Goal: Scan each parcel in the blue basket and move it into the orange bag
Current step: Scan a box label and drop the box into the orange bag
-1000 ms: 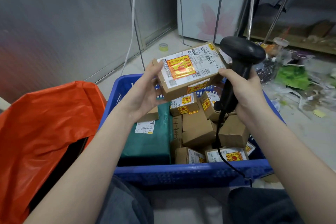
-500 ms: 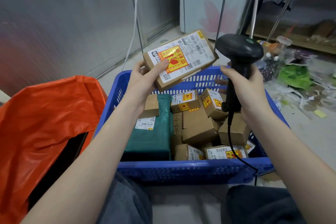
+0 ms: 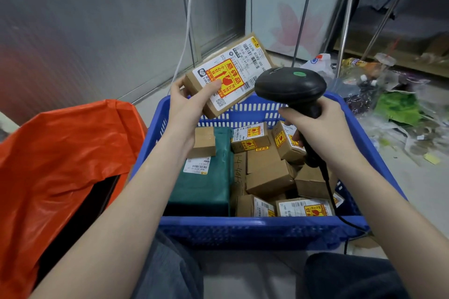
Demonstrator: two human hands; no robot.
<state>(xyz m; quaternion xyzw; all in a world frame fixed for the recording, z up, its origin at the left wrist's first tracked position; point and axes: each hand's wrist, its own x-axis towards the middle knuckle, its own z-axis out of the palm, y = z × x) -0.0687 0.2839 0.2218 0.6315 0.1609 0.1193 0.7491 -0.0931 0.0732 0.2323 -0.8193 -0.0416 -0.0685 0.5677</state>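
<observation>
left hand (image 3: 185,102) gripping labelled parcel (image 3: 229,77) above blue basket (image 3: 255,228), right hand (image 3: 315,126) clamping scanner (image 3: 290,85) just right of it

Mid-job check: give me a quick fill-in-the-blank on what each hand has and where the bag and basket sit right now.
1. The left hand holds a cardboard ____ with a yellow and red sticker.
2. The right hand grips a black ____ with a green dot on top.
3. The bag beside the blue basket is ____ in colour.
4. The big green package lies in the ____.

Missing words: parcel; scanner; orange; basket
</observation>
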